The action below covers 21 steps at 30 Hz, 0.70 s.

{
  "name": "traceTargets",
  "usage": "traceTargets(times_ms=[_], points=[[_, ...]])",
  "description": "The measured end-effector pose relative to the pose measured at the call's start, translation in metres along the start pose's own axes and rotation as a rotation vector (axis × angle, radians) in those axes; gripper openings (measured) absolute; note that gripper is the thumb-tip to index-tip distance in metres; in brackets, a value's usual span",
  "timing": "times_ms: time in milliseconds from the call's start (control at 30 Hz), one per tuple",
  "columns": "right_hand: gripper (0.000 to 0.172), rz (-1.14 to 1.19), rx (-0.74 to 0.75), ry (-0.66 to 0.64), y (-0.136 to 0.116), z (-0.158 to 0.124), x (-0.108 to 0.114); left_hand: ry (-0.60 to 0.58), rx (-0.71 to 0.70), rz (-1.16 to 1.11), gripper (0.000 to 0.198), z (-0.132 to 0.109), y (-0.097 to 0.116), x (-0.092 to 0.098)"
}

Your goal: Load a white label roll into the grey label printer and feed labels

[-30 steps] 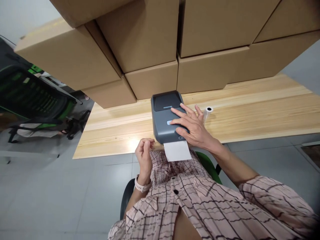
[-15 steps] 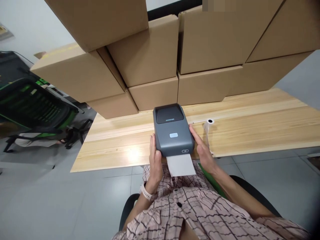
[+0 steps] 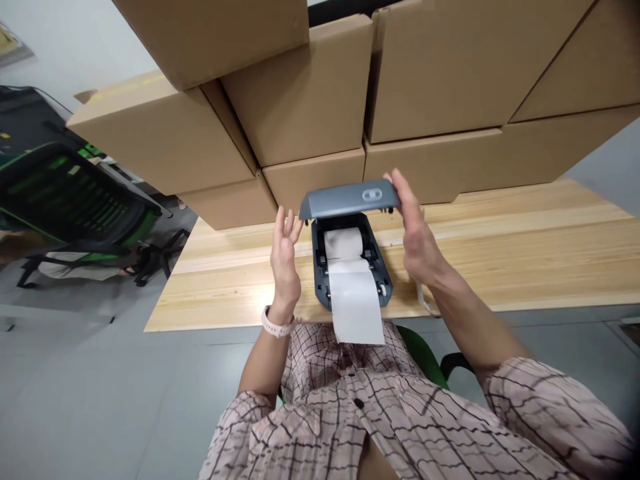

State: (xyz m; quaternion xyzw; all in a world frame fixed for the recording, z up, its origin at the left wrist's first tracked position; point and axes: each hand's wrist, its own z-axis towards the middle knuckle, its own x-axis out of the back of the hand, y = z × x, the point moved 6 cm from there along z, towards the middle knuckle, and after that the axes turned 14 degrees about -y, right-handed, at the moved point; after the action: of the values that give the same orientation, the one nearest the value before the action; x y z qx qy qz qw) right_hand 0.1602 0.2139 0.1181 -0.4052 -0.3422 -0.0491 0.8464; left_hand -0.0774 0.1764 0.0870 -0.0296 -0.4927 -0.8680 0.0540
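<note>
A dark grey label printer (image 3: 320,293) sits at the table's front edge with its lid (image 3: 345,200) tilted up and back. Inside lies a roll of white label paper (image 3: 344,243), whose loose strip (image 3: 357,313) runs out over the front toward my lap. My left hand (image 3: 286,260) is at the lid's left corner, its fingers spread and stretched, the fingertips touching or very near the edge. At the right corner, my right hand (image 3: 417,230) holds the lid's side, some of its fingers hidden behind it.
Stacked cardboard boxes (image 3: 300,113) line the back of the wooden table (image 3: 525,253). Part of a white paper strip (image 3: 424,300) shows beside my right wrist. An office chair (image 3: 75,193) stands at the left, on the grey tiled floor.
The printer's lid has gone from closed to raised, baring the paper roll. Both hands have moved up and away from the body, from the printer's sides to the lid's corners.
</note>
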Motion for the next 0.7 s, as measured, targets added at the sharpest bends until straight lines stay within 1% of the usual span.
traceTargets(times_ms=[67,133,200,267,300,367,467,533,567,633,667,700], points=[[0.091,-0.076,0.021,0.052,0.0,0.032,0.013,-0.024,0.037,-0.025,0.068,0.019,-0.01,0.005],[0.088,-0.112,0.03,0.105,0.002,0.058,0.021,-0.048,0.139,-0.021,0.072,0.024,-0.029,0.005],[0.083,-0.141,0.027,0.142,0.004,0.078,0.027,-0.066,0.284,0.006,0.073,0.018,-0.051,0.002],[0.079,-0.181,0.001,0.167,0.009,0.095,0.03,-0.115,0.408,0.058,0.072,0.007,-0.068,-0.004],[0.078,-0.203,-0.018,0.181,0.013,0.103,0.032,-0.15,0.447,0.096,0.072,0.002,-0.072,-0.008],[0.074,-0.231,-0.052,0.207,0.024,0.119,0.036,-0.209,0.487,0.203,0.074,-0.004,-0.073,-0.012],[0.065,-0.219,-0.084,0.183,0.042,0.142,0.04,-0.218,0.567,0.41,0.083,-0.005,-0.063,-0.009],[0.062,-0.211,-0.086,0.179,0.048,0.147,0.041,-0.256,0.654,0.509,0.081,-0.004,-0.056,-0.008],[0.061,-0.223,-0.068,0.208,0.046,0.144,0.041,-0.29,0.689,0.535,0.077,-0.003,-0.053,-0.009],[0.053,-0.269,0.024,0.305,0.034,0.127,0.039,-0.346,0.735,0.556,0.07,-0.002,-0.048,-0.011],[0.043,-0.289,0.092,0.335,0.025,0.115,0.035,-0.359,0.746,0.561,0.069,-0.002,-0.046,-0.012],[0.033,-0.299,0.157,0.315,0.018,0.102,0.028,-0.363,0.75,0.567,0.07,-0.001,-0.045,-0.012]])
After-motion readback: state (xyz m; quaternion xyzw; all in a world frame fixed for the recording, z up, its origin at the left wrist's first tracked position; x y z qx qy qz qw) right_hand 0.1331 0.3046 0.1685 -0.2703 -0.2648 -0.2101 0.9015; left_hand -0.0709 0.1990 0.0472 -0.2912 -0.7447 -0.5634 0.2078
